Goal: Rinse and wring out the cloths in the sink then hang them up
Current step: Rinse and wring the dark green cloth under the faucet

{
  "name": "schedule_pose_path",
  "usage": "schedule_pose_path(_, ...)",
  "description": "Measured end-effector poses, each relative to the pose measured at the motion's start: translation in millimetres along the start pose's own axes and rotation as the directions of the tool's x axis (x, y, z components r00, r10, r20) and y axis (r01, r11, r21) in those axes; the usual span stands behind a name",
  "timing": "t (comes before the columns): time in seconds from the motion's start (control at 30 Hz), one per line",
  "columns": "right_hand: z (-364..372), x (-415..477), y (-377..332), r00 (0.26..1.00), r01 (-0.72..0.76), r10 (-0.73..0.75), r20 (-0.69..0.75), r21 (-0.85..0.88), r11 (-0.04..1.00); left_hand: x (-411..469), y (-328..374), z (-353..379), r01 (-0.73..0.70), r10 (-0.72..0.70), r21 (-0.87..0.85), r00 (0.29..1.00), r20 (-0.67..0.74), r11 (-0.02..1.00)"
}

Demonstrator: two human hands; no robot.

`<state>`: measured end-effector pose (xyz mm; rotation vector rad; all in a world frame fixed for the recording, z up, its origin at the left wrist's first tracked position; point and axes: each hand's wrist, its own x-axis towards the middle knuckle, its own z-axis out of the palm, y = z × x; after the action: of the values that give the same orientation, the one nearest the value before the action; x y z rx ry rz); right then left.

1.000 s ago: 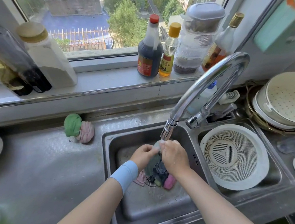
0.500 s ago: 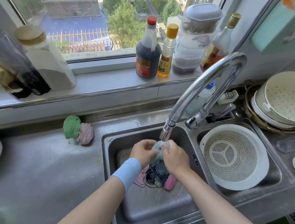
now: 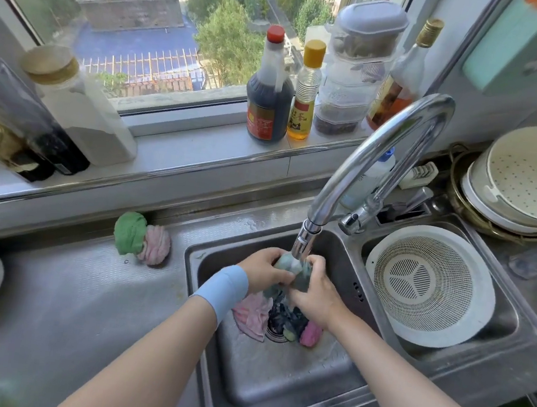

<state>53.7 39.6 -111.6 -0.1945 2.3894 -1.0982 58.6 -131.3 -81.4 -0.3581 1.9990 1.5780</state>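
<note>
Left hand (image 3: pixel 264 270) and right hand (image 3: pixel 315 290) both grasp a teal cloth (image 3: pixel 290 266) beneath the faucet (image 3: pixel 304 241), above cloths (image 3: pixel 254 315) in the sink (image 3: pixel 273 381).

Both forearms are reaching forward and converging. The left hand (image 3: pixel 264 270) and right hand (image 3: pixel 317 294) are facing each other, fingers curling round a bunched cloth (image 3: pixel 290 266) between them.

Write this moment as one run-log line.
rinse | left hand + right hand grip teal cloth under faucet | pink cloth in sink
</note>
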Motion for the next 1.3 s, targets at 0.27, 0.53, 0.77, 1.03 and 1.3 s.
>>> schedule_pose_path(0.27, -2.0, 9.1, 12.3, 0.956, -0.294, 0.292, 0.025, 0.090, 0.952, -9.2, 16.5, -9.0, -0.051, 0.050, 0.049, 0.999, 0.018, 0.998)
schedule_pose_path(0.53, -10.9, -7.8, -11.5, 0.979, -0.188, 0.205, -0.024, 0.297, 0.936, -43.8, -31.0, -27.4, 0.018, 0.044, 0.263, 0.973, -0.228, 0.965)
schedule_pose_path(0.77, -26.2, -53.0, -66.9, 0.998, -0.061, 0.069, -0.011, 0.323, 0.944, -79.9, -39.4, -0.7, -0.042, 0.085, 0.148, 0.951, -0.297, 0.988)
schedule_pose_path(1.03, -51.0, -83.5, -123.2, 0.992, -0.049, -0.068, 0.106, 0.821, 0.569, -115.1, -7.5, 31.0, -0.274, 0.243, -0.337, 0.961, -0.132, 0.901)
schedule_pose_path(1.3, -81.9, -91.8, -122.8, 0.984, 0.178, -0.116, -0.135, 0.714, 0.677, -142.0, 31.1, 6.8, -0.278, 0.205, -0.150, 0.902, -0.379, 0.949)
